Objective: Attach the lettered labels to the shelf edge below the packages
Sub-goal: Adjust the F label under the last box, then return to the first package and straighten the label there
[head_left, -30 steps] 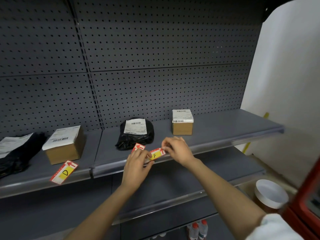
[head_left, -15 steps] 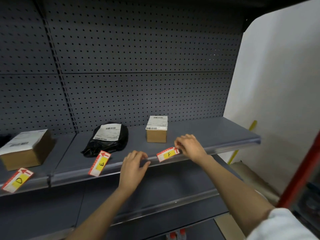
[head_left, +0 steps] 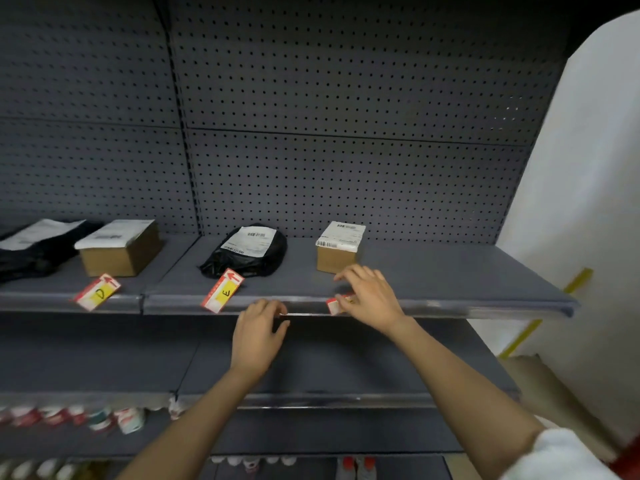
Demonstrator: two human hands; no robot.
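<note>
1. The right hand (head_left: 372, 299) presses a red and white label (head_left: 335, 304) against the shelf edge (head_left: 450, 308), just below the small box (head_left: 337, 247); the fingers cover most of it, so its letter cannot be read.
2. The left hand (head_left: 258, 336) holds nothing, fingertips curled onto the same edge.
3. The E label (head_left: 223, 294) sits tilted below the black bag (head_left: 247, 252).
4. The D label (head_left: 98, 292) sits tilted below the bigger box (head_left: 119, 249).

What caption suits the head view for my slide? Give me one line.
Right hand presses a label onto the shelf edge below the small cardboard box; D label and E label already attached.
</note>
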